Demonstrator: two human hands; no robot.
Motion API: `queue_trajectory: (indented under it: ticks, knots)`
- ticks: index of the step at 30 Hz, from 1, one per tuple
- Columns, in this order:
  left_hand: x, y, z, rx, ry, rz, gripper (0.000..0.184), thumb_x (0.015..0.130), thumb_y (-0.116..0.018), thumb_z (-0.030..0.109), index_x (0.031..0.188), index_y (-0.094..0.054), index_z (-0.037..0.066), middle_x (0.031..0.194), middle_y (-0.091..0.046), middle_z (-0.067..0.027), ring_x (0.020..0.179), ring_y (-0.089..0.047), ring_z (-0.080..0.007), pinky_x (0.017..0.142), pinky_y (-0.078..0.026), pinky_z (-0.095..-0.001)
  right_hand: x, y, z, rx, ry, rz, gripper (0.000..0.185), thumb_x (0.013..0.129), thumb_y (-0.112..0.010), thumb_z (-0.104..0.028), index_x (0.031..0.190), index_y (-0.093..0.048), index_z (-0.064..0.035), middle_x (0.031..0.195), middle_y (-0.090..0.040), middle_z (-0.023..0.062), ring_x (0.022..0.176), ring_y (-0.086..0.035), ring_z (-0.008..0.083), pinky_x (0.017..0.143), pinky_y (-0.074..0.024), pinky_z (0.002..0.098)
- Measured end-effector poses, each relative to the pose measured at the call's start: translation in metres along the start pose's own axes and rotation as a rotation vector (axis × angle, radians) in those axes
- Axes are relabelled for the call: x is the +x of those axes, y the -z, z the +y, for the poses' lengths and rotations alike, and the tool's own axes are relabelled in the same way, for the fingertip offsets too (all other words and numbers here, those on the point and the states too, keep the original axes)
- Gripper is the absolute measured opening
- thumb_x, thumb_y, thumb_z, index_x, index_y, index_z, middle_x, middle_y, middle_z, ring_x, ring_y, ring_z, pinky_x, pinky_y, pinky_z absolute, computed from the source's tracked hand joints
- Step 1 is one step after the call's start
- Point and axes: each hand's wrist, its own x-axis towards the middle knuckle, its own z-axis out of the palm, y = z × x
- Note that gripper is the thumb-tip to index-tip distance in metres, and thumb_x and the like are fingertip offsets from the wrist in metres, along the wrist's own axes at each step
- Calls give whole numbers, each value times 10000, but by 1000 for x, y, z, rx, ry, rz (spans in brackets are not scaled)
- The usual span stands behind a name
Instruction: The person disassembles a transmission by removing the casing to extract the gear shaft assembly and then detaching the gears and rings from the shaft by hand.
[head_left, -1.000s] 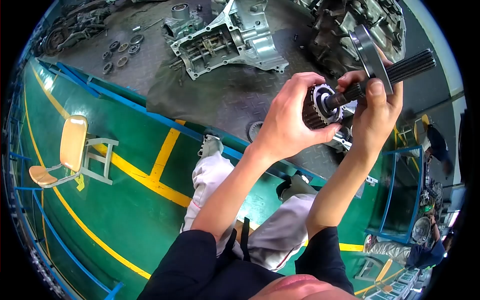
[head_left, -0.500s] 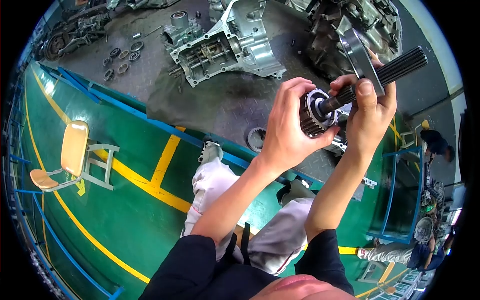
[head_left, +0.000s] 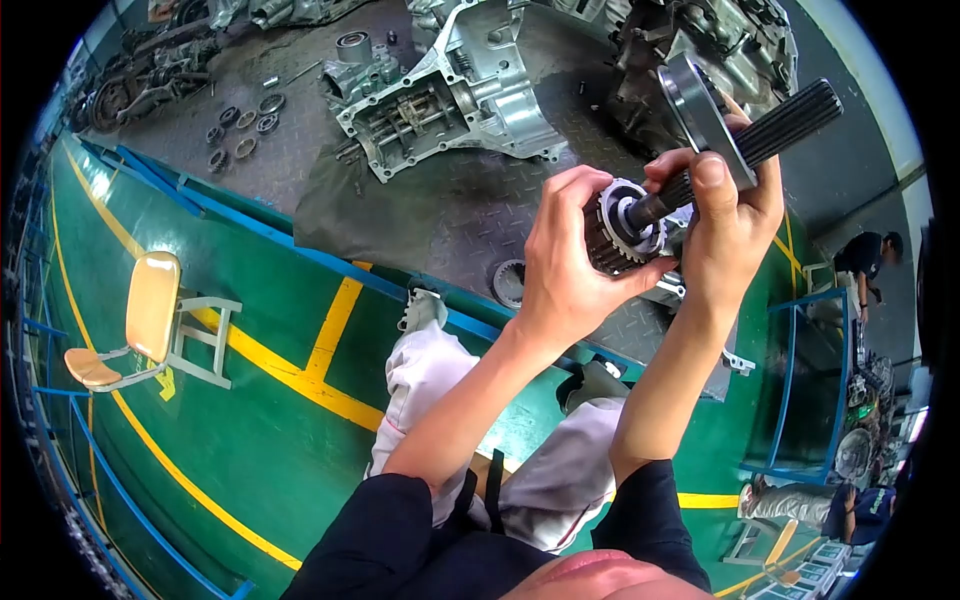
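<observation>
My left hand (head_left: 568,255) is wrapped round a dark toothed gear hub (head_left: 622,228) with a pale ring in its middle. A splined shaft (head_left: 800,118) slants up to the right, its lower end at the hub's centre. Around the shaft, my right hand (head_left: 722,205) closes, its thumb against a wide, smooth metal disc (head_left: 695,105) mounted on it. Whether the shaft end sits inside the hub or only against it, I cannot tell. Beyond my hands lies an open metal gearbox housing (head_left: 415,115) with rods inside.
Several small rings (head_left: 245,148) lie on the dark metal bench (head_left: 460,215), with a toothed ring (head_left: 508,283) near its front edge. A large casing (head_left: 640,110) stands behind my right hand. A chair (head_left: 152,308) is at left; two people are at the far right.
Both hands have shifted slightly left in view, with the hub, shaft and disc. At the far right, the people have changed posture.
</observation>
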Motion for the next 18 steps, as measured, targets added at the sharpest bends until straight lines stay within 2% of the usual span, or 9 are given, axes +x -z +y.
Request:
queue_trajectory:
  ticks: [3,5,18]
  knots:
    - [-1,-3,0,-15,-3,34,837,604,-956,206,1262,-482,1,1237,-515,-162,1085,-608,-281,866,-551,-374,0,-1,0,-9,5,-1,525,902,-737,-243,1254,-489,58,789,-659,188,715,-682,264,648,-567,351]
    - [-1,-5,1,-72,31,64,828,581,-945,207,1234,-473,19,1169,-551,-187,1057,-593,-385,889,-511,-453,0,-3,0,141,-22,28,506,810,-823,-78,1211,-539,44,907,-647,87,713,-685,173,644,-584,276]
    - [-2,-4,-2,-107,31,26,859,587,-952,235,1260,-471,3,1189,-542,-183,1064,-598,-362,893,-512,-433,1,-1,-1,107,-35,28,461,796,-836,-96,1134,-553,38,899,-644,77,712,-681,154,639,-581,266]
